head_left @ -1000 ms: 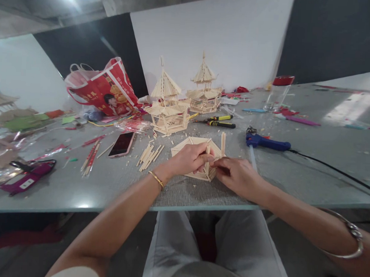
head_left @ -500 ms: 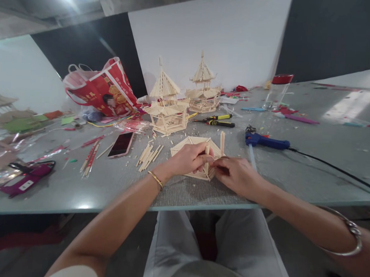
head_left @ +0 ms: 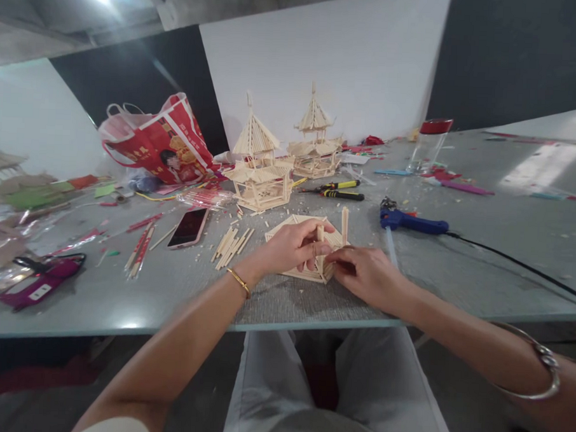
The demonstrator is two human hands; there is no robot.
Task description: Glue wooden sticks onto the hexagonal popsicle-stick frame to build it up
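Observation:
A flat, many-sided wooden stick frame [head_left: 302, 275] lies on the table in front of me, partly covered by both hands. My left hand [head_left: 296, 245] is over its middle, thumb and fingers closed around a short wooden stick [head_left: 320, 233] that stands upright. At the frame's right side is my right hand [head_left: 362, 270], its fingertips pinched together at the edge; what they grip is hidden. Two upright sticks [head_left: 345, 225] stand at the frame's back right. Loose wooden sticks [head_left: 232, 245] lie to the left of the frame.
A blue glue gun [head_left: 419, 223] with a black cord rests at right. Pliers [head_left: 341, 189] and two stick pavilions [head_left: 261, 176] are behind the frame. A phone [head_left: 189, 227], red bag [head_left: 177, 141], purple pouch [head_left: 41, 285] and red-lidded bottle [head_left: 429, 146] are around.
My left fingers have opened slightly and shifted a little left around the upright stick. The right hand stays almost where it was at the frame's edge.

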